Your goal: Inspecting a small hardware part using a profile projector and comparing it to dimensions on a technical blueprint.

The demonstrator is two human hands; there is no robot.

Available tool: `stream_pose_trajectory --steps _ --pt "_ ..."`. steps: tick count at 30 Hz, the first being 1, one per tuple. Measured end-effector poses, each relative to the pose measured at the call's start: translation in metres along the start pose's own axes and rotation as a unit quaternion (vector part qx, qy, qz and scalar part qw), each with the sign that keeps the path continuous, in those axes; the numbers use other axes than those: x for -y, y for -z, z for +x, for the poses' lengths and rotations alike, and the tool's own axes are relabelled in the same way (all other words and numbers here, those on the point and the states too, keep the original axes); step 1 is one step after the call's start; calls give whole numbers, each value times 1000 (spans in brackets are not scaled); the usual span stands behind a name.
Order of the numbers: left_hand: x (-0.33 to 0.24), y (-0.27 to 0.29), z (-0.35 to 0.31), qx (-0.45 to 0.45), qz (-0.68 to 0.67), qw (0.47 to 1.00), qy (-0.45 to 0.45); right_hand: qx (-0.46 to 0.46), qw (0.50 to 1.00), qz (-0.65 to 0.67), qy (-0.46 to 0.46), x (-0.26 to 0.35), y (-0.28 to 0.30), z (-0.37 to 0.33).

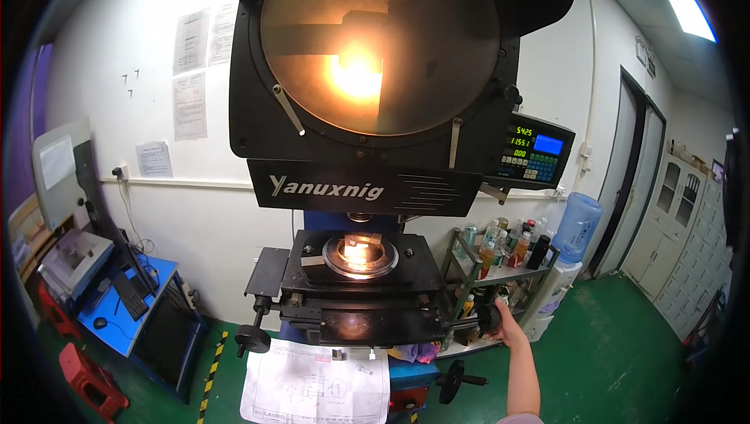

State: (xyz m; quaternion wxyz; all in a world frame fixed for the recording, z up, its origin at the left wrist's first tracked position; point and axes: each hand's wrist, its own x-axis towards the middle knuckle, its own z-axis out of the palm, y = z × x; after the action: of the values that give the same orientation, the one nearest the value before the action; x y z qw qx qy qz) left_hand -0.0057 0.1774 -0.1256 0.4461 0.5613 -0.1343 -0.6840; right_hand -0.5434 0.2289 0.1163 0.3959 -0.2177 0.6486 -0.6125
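My right hand (pixel 512 330) reaches in from the lower right, its fingers closed on a black round knob (pixel 489 317) at the right end of the stage. My left hand is out of view. The knob belongs to the black sliding stage (pixel 414 272) of an optical profile projector. Bright light falls on the stage's round glass plate (pixel 383 269), where a small workpiece (pixel 358 252) sits; glare hides its details. Above, the large round screen (pixel 437 73) shows dark straight-edged shadows around a glowing spot. A digital readout (pixel 535 151) with lit digits hangs at the screen's lower right.
A second knob (pixel 252 340) sticks out at the stage's left, with a crank handwheel (pixel 451 382) lower right. A paper drawing (pixel 312 389) lies below the stage. Behind stand a bottle rack (pixel 469 268), a water dispenser (pixel 578 229) and a blue desk (pixel 160 272). Red stools (pixel 90 381) are at left.
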Motion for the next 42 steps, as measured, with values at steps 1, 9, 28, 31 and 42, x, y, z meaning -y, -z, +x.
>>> stream_pose_trajectory --steps 1,9,28,31,42 --pt "1 1 0 4 5 1000 -2 -25 999 -15 -11 1 -1 0" --pt "5 7 5 0 10 1000 4 110 978 40 172 -5 6 8" --pt "8 16 3 -23 4 1000 15 24 990 88 103 -5 9 10" --pt "7 15 4 -25 7 999 19 37 991 80 101 -3 9 9" --pt "8 18 8 -22 5 1000 21 97 987 75 108 -1 9 6"
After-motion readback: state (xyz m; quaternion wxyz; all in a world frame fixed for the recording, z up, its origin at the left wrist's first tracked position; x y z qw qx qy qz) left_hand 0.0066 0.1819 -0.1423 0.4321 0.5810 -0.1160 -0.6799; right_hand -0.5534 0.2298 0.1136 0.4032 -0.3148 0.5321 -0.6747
